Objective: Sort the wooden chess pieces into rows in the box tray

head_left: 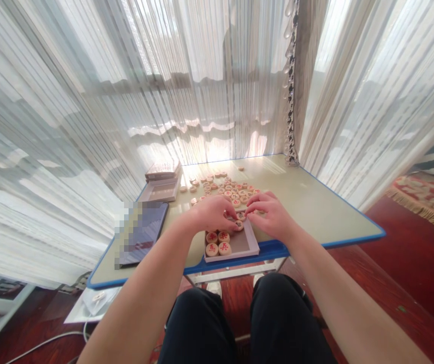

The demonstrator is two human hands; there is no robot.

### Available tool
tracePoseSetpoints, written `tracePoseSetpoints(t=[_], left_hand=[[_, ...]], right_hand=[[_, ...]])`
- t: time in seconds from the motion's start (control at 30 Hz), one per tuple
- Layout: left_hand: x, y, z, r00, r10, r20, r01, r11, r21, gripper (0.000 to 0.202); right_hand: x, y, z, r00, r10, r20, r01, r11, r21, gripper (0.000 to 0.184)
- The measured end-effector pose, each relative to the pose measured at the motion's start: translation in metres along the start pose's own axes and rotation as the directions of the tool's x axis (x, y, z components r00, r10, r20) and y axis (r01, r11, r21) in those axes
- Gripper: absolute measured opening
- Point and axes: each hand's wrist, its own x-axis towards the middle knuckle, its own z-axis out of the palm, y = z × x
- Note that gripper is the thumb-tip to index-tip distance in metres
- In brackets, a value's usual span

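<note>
My left hand (217,212) reaches over a shallow box tray (254,242), thumb and fingers closed on a round wooden Chinese chess piece (239,225) with a dark character. Just beyond it, another dark-lettered piece (241,216) lies at the far side of the tray. My right hand (270,215) is by the tray's far right corner, fingers bent and apart, fingertips close to that piece; whether they touch it I cannot tell. Red-lettered pieces (212,249) fill the tray's near left part in rows. My left hand hides some of the tray.
Many loose pieces (228,189) are spread across the table (315,207) behind the tray. At the left are a box lid (160,191), a patterned box-like object (163,170) and a tablet (144,232), partly pixelated. String curtains (209,91) hang behind the table's blue edge.
</note>
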Motion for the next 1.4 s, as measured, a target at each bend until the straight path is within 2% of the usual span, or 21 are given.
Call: tracePoseSetpoints(t=[0.43,0.57,0.7,0.93,1.17,1.4], left_hand=[[0.002,0.009,0.003,0.998,0.040,-0.050,-0.028,0.976,0.214,0.030],[0.001,0.012,0.003,0.996,0.082,-0.022,-0.075,0.974,0.215,0.029],[-0.002,0.013,0.003,0.995,0.098,0.002,-0.097,0.979,0.181,0.018],[-0.005,0.012,0.001,0.998,0.063,-0.028,-0.056,0.982,0.183,0.031],[-0.002,0.012,0.004,0.992,0.122,-0.009,-0.119,0.975,0.190,0.019],[-0.001,0.013,0.003,0.992,0.130,0.001,-0.128,0.974,0.187,0.015]], right_hand=[[0.002,-0.004,0.000,1.000,-0.012,-0.002,0.012,1.000,-0.002,0.015],[0.002,-0.005,0.000,1.000,-0.027,-0.010,0.027,1.000,-0.004,0.014],[0.002,-0.006,-0.001,0.998,-0.049,-0.035,0.050,0.999,0.007,0.014],[0.002,-0.007,-0.002,0.998,-0.058,-0.023,0.058,0.998,0.014,0.014],[0.003,-0.008,-0.003,0.998,-0.057,-0.028,0.058,0.998,0.014,0.015],[0.002,-0.009,-0.003,0.993,-0.055,-0.109,0.056,0.998,0.010,0.012]])
